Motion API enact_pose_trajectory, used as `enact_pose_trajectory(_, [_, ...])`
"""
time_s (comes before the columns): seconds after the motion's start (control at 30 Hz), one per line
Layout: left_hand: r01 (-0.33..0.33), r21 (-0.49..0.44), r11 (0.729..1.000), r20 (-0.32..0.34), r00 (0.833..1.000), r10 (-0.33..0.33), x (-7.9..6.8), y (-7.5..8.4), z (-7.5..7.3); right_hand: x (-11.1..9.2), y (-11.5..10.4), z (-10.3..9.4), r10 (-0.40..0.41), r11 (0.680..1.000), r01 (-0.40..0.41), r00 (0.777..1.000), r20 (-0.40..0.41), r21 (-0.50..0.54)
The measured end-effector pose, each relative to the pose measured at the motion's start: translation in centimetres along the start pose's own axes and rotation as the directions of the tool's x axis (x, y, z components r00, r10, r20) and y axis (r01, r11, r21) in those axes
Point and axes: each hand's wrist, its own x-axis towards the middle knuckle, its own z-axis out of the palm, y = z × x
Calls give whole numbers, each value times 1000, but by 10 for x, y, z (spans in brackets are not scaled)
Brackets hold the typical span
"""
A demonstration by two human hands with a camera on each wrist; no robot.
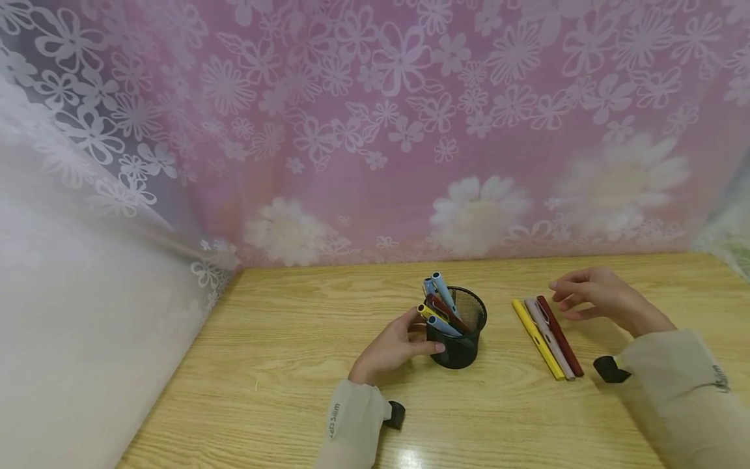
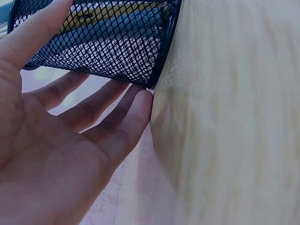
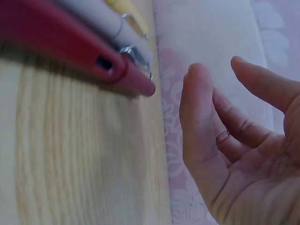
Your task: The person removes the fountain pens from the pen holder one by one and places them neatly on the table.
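A black mesh pen holder point(image 1: 459, 353) stands upright on the table with several pens leaning in it: light blue ones point(image 1: 443, 290), a dark red one and a yellow one. My left hand point(image 1: 389, 345) grips its left side, the thumb across the front and the fingers behind. In the left wrist view, the fingertips lie along the mesh wall point(image 2: 101, 56) close to the tabletop. Right of the holder, a yellow pen point(image 1: 536, 337), a pale mauve pen point(image 1: 549, 337) and a dark red pen point(image 1: 560, 335) lie side by side. My right hand point(image 1: 609, 296), fingers loosely bent and holding nothing, hovers just right of the dark red pen.
The wooden table point(image 1: 281, 339) meets a pink flowered curtain point(image 1: 363, 195) along its back edge. A whitish curtain point(image 1: 88, 293) hangs down the left side. Black wrist mounts point(image 1: 611, 369) stick out from both sleeves, close over the tabletop.
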Motion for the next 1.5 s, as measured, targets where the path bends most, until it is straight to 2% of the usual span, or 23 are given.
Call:
enact_pose_trajectory(0.37, [11, 5, 1000, -5, 1000, -10, 0, -1, 2, -2, -11, 12, -23, 999, 23, 1000, 1, 39])
enact_pose_trajectory(0.8, [7, 12, 1000, -14, 1000, -7, 1, -3, 4, -1, -31, 30, -104, 991, 105, 994, -17, 81])
enact_pose_trajectory(1.2, [6, 6, 1000, -12, 1000, -6, 0, -4, 3, 5, -51, 46, -156, 976, 152, 988, 10, 156])
enact_pose_trajectory(1.5, [3, 15, 1000, -10, 1000, -3, 2, -2, -1, 8, -67, 60, -197, 953, 185, 980, 27, 239])
